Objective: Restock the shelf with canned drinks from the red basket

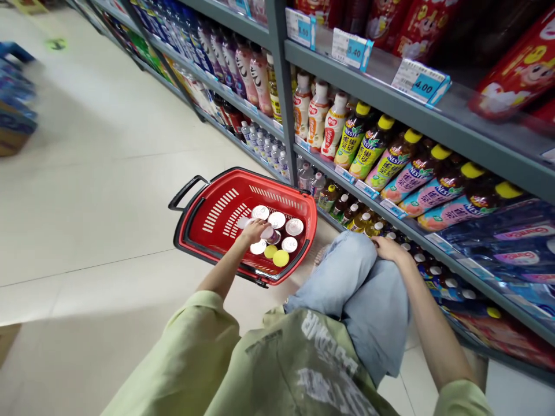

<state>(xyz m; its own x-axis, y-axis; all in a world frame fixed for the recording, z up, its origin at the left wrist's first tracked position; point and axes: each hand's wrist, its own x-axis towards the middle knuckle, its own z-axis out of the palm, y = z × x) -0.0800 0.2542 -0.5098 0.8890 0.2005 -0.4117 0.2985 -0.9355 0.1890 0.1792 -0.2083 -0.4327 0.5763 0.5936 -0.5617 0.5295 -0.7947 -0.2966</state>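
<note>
My left hand (255, 231) reaches into a red shopping basket (212, 202) on the floor, its fingers wrapped round a small bottle (272, 235) with a purplish label. The bottle is tilted over several cans with pale metal lids (276, 219). Two yellow lids (281, 258) show at the basket's near side. By my bent knee, my right hand (387, 249) is close to the lower shelf's bottles; its fingers are partly hidden, so their grip is unclear.
Grey shelving (433, 225) packed with drinks runs along the right. Nestlé tea bottles (390, 162) with yellow caps stand on the middle shelf. The basket's black handle (188, 190) sticks out to the left. Blue-wrapped packs (15, 92) sit on the floor at far left.
</note>
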